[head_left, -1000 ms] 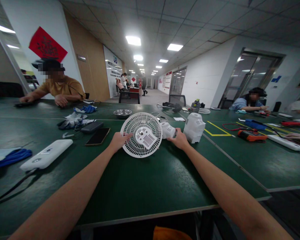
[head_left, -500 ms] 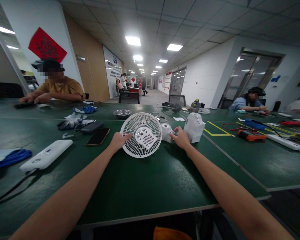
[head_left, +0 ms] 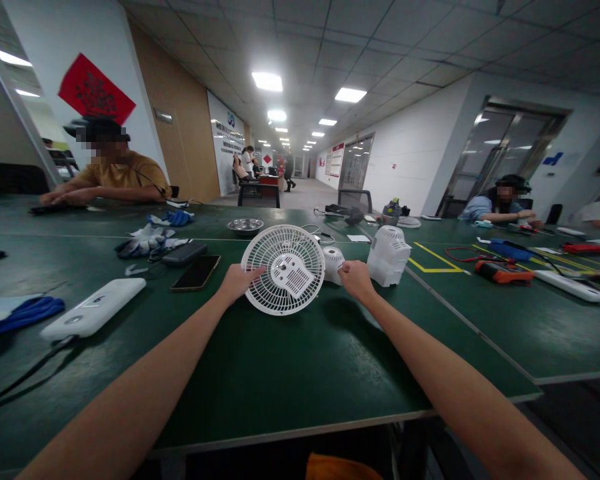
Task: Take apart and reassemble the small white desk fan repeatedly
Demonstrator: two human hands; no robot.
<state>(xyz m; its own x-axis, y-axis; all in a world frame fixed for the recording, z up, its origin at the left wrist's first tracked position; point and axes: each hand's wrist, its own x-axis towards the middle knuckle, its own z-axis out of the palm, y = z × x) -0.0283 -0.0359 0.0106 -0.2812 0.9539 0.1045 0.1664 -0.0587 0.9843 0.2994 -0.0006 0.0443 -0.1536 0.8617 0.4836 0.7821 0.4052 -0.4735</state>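
My left hand [head_left: 236, 283] is closed on the left rim of a round white fan grille [head_left: 283, 235], thumb over its near side. The grille stands tilted up on the table, its slotted central plate facing me. My right hand [head_left: 355, 277] is closed beside a small white vented housing [head_left: 333, 256], which the grille and the hand partly cover. What the right fingers hold, if anything, is hidden. Just right of that hand stands a taller white plastic housing [head_left: 390, 256] with vent slots in its top.
A black phone [head_left: 196, 273], a white power bank [head_left: 94, 309] and gloves [head_left: 149, 240] lie to the left. Behind the grille sits a metal bowl [head_left: 245, 227]. An orange multimeter [head_left: 503, 272] is at right. People sit at the far left and right.
My right hand's fingers have curled closed, and the hand has shifted slightly left beside the small housing. My left hand and the grille have barely moved.
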